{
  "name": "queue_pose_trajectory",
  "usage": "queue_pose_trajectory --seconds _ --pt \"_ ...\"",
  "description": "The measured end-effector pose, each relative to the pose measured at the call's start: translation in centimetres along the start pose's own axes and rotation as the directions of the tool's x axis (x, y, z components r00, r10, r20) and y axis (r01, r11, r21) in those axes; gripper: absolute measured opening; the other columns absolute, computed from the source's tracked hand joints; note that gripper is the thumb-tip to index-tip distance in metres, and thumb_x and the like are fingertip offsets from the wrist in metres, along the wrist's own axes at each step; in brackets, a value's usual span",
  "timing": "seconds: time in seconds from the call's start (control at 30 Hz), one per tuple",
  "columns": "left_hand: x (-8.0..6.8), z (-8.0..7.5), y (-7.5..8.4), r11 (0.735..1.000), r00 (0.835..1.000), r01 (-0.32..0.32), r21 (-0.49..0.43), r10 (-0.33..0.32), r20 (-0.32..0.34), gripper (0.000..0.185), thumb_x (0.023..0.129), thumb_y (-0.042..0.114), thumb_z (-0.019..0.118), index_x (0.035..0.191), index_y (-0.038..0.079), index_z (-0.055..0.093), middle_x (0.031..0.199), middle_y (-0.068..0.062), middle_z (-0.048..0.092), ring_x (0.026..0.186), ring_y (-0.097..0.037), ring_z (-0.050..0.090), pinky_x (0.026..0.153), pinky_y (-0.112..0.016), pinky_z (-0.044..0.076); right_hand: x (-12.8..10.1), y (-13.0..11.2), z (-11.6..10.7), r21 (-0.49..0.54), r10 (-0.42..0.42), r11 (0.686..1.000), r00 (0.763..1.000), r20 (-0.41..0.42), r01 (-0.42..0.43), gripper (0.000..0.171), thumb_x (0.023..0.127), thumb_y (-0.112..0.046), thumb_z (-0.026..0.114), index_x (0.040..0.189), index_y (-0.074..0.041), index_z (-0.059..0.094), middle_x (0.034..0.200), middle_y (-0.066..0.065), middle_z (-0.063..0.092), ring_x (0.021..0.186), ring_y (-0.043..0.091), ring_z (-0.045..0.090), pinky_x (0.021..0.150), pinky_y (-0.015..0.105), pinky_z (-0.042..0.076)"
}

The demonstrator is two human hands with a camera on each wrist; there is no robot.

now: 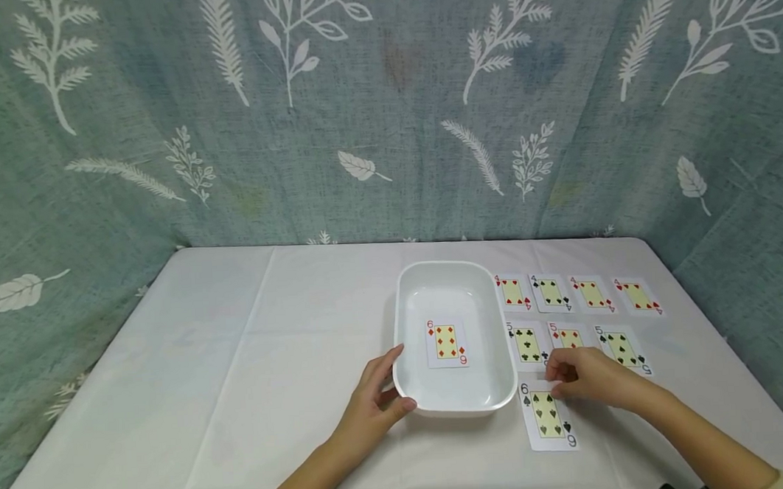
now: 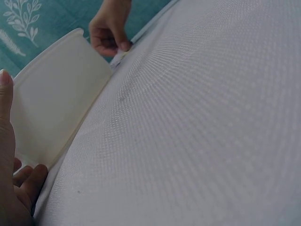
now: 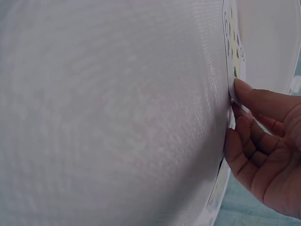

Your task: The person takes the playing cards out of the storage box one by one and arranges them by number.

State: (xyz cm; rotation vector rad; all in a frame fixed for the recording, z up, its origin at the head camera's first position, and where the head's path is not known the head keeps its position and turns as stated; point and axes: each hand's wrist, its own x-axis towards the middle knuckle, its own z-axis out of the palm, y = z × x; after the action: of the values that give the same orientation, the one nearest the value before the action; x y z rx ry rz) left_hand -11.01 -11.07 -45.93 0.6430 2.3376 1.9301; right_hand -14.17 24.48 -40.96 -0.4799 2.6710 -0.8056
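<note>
A white rectangular plastic tray [image 1: 447, 293] stands on the table, with a six of diamonds [image 1: 446, 343] lying face up inside. My left hand [image 1: 371, 408] holds the tray at its near left corner, thumb at the front and fingers along the left side. To the right of the tray is a six of spades [image 1: 547, 415], face up. My right hand [image 1: 594, 378] pinches that card at its far right corner between thumb and fingers. In the right wrist view the thumb [image 3: 263, 100] lies over the card's edge, which looks slightly raised.
Right of the tray, a back row of fours includes a four of diamonds [image 1: 592, 294]. Nearer is a row of fives, with a five of spades [image 1: 623, 349] at its right end; my right hand partly covers the five of diamonds [image 1: 564, 334]. A patterned curtain [image 1: 384, 112] hangs behind.
</note>
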Motion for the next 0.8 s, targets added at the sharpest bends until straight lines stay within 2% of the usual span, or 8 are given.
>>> queue_pose_trajectory --seconds 0.23,0.43,0.57,0.67,0.8 --pt "-0.03 -0.06 0.24 1.000 1.000 0.010 0.000 -0.010 0.005 0.078 0.085 0.017 0.069 0.149 0.009 0.027 0.138 -0.020 0.033 0.127 -0.036 0.043 0.100 -0.030 0.048 -0.03 -0.14 0.07 -0.006 0.019 1.000 1.000 -0.008 -0.019 0.021 0.073 -0.013 0.079 0.080 -0.014 0.060 0.071 -0.005 0.053 0.067 0.010 0.047 0.054 0.018 0.041" --pt "-0.03 -0.09 0.25 1.000 1.000 0.015 -0.012 -0.015 0.005 0.078 0.084 0.014 0.069 0.149 0.009 0.026 0.138 -0.020 0.033 0.127 -0.036 0.043 0.101 -0.032 0.048 0.06 0.12 0.04 -0.093 -0.037 0.995 0.999 -0.037 0.033 0.023 0.069 -0.021 0.083 0.080 -0.018 0.062 0.074 -0.008 0.053 0.069 0.008 0.046 0.056 0.019 0.042" --pt "-0.02 -0.10 0.18 1.000 1.000 0.002 -0.015 -0.002 0.007 0.076 0.085 0.015 0.069 0.148 0.008 0.027 0.138 -0.021 0.033 0.127 -0.037 0.043 0.101 -0.033 0.048 0.15 0.15 -0.07 -0.145 -0.049 0.989 0.996 -0.074 0.038 0.025 0.067 -0.023 0.084 0.081 -0.020 0.063 0.076 -0.009 0.052 0.071 0.008 0.046 0.057 0.019 0.042" --pt "-0.01 -0.09 0.19 1.000 1.000 -0.006 -0.013 0.006 0.007 0.075 0.086 0.015 0.068 0.148 0.008 0.027 0.137 -0.021 0.033 0.127 -0.037 0.043 0.101 -0.034 0.048 0.18 -0.06 -0.27 -0.130 -0.059 0.990 0.995 -0.076 0.048 0.025 0.069 -0.022 0.083 0.084 -0.020 0.064 0.074 -0.009 0.052 0.069 0.007 0.046 0.056 0.018 0.041" --pt "-0.04 -0.07 0.14 1.000 1.000 -0.001 -0.009 0.002 0.012 0.076 0.086 0.015 0.068 0.149 0.009 0.026 0.137 -0.021 0.033 0.127 -0.036 0.043 0.101 -0.033 0.047 0.24 -0.61 -0.69 -0.104 -0.122 0.988 0.989 -0.078 0.114 0.025 0.072 -0.021 0.081 0.089 -0.016 0.065 0.074 -0.009 0.052 0.067 0.004 0.045 0.053 0.018 0.041"
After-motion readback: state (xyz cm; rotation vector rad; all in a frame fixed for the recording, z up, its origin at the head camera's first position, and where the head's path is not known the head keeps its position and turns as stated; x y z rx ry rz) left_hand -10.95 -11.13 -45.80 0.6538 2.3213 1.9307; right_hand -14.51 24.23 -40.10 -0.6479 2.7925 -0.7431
